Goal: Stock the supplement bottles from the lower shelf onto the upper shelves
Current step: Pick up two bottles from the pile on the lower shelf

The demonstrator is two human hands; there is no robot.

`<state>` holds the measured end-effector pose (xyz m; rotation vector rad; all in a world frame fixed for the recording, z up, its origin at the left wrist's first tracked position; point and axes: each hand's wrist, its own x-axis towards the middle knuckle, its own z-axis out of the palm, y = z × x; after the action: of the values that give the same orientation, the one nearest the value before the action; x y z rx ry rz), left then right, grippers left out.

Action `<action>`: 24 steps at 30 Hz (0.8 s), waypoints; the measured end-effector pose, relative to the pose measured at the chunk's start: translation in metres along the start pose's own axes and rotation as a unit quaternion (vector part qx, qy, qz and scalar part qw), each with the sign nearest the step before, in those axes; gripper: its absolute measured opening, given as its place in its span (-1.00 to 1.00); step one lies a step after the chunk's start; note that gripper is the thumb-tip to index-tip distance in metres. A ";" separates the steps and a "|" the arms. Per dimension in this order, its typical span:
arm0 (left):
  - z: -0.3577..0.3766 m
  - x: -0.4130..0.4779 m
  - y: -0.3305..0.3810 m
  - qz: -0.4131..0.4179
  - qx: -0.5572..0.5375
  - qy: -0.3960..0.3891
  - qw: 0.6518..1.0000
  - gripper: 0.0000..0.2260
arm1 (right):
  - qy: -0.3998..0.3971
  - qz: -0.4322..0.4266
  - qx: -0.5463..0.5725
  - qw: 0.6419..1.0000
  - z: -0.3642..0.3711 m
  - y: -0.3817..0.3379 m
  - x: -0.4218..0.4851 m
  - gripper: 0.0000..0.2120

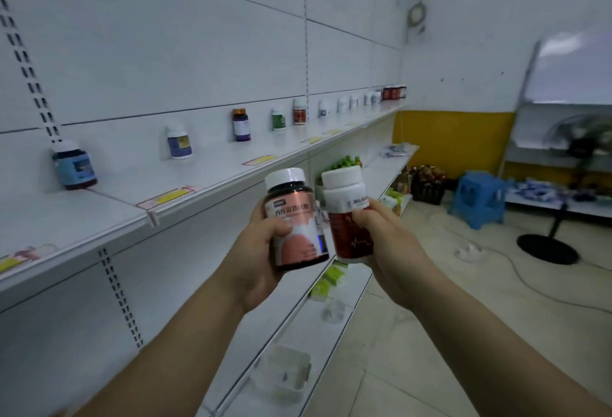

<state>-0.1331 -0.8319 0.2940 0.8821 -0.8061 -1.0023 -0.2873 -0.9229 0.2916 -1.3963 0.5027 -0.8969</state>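
My left hand [256, 251] grips a dark bottle with a pink label and white cap [294, 218]. My right hand [384, 238] holds a white bottle with a red label [347, 214] beside it. Both bottles are upright, in front of the edge of the upper shelf [198, 178]. On that shelf a spaced row of bottles stands against the back panel: a blue-labelled dark bottle [74, 165] at the left, a white one with a purple label [178, 143], an amber one [240, 125], a green one [278, 118], a red one [299, 112], and several more farther right.
The lower shelf [331, 314] carries green boxes [332, 276] and clear plastic containers [284, 370]. On the tiled floor to the right are a blue stool [480, 198], a black crate [427, 185], a standing fan's base [546, 247] and cables.
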 end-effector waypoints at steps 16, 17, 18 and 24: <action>0.082 0.279 -0.081 -0.093 -0.044 -0.132 0.986 -0.60 | 0.145 -0.081 -0.034 0.985 -0.179 -0.004 0.180 -0.56; 0.093 0.295 -0.090 -0.096 -0.051 -0.136 0.985 -0.56 | 0.152 -0.086 -0.030 0.984 -0.196 -0.005 0.190 -0.58; 0.104 0.309 -0.098 -0.095 -0.053 -0.141 0.984 -0.52 | 0.157 -0.088 -0.025 0.983 -0.214 -0.006 0.200 -0.60; 0.178 0.403 -0.139 -0.048 -0.004 -0.123 0.991 -0.55 | 0.151 -0.085 -0.030 0.984 -0.322 -0.024 0.267 -0.68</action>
<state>-0.2069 -1.2877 0.3075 0.8069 -0.9731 -1.2139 -0.3829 -1.3294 0.3203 -1.3799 0.6499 -1.2519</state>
